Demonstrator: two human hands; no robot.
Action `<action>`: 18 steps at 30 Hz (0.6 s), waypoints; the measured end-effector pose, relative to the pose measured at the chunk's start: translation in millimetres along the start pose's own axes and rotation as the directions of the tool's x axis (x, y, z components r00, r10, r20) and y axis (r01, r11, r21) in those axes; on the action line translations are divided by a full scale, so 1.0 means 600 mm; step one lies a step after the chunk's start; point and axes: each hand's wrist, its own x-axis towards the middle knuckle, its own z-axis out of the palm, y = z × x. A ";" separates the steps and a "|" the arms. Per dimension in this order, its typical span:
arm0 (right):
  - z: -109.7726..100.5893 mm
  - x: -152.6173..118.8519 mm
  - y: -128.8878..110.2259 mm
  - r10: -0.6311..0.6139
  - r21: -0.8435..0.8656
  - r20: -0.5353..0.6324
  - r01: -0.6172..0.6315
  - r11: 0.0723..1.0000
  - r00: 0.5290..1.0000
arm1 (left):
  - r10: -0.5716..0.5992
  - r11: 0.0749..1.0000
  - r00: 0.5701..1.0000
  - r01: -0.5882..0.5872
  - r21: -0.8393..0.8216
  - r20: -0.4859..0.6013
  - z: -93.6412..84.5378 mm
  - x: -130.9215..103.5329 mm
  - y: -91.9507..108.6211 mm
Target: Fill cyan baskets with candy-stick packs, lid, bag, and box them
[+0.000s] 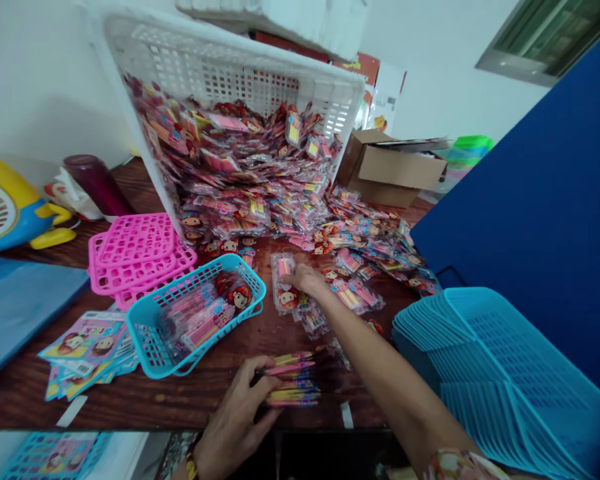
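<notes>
My left hand [245, 410] is at the table's front edge, its fingers curled against the left end of a row of small plastic packets [293, 380] seen edge-on. Farther forward, my right hand [307, 279] has its fingers closed at a flat clear packet [285, 297] with pink contents and a red-haired cartoon figure; its fingertips are partly hidden. More loose packets [353, 293] lie just right of that hand. To the left stands a turquoise basket [153, 357] with several similar packets inside.
A tipped white crate [153, 153] spills a large heap of packets [260, 173]. Stacked turquoise baskets [480, 347] stand at right, beside a blue panel [540, 200]. Pink lattice lids [140, 253], printed cards [90, 347] and a yellow-blue fan [10, 207] are at left; a cardboard box [395, 167] is behind.
</notes>
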 end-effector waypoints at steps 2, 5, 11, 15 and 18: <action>0.000 -0.010 -0.020 -0.006 -0.041 0.012 0.006 0.999 1.000 | -0.001 1.000 1.000 0.001 -0.001 0.009 0.001 -0.001 0.000; -0.003 -0.026 -0.031 -0.036 -0.074 -0.033 0.034 0.997 0.999 | -0.004 1.000 1.000 0.004 0.001 0.006 0.002 -0.003 -0.002; -0.009 -0.027 0.000 -0.073 -0.102 -0.040 0.069 0.992 0.996 | -0.032 0.999 0.999 0.032 -0.005 0.044 0.002 -0.003 -0.003; -0.015 -0.014 0.031 -0.138 -0.120 -0.022 0.134 0.984 0.990 | -0.027 0.999 0.999 0.028 -0.016 0.043 0.001 -0.001 0.000; -0.016 -0.010 0.040 -0.175 -0.153 -0.025 0.169 0.974 0.984 | -0.016 1.000 1.000 0.016 -0.026 0.025 0.001 0.001 0.001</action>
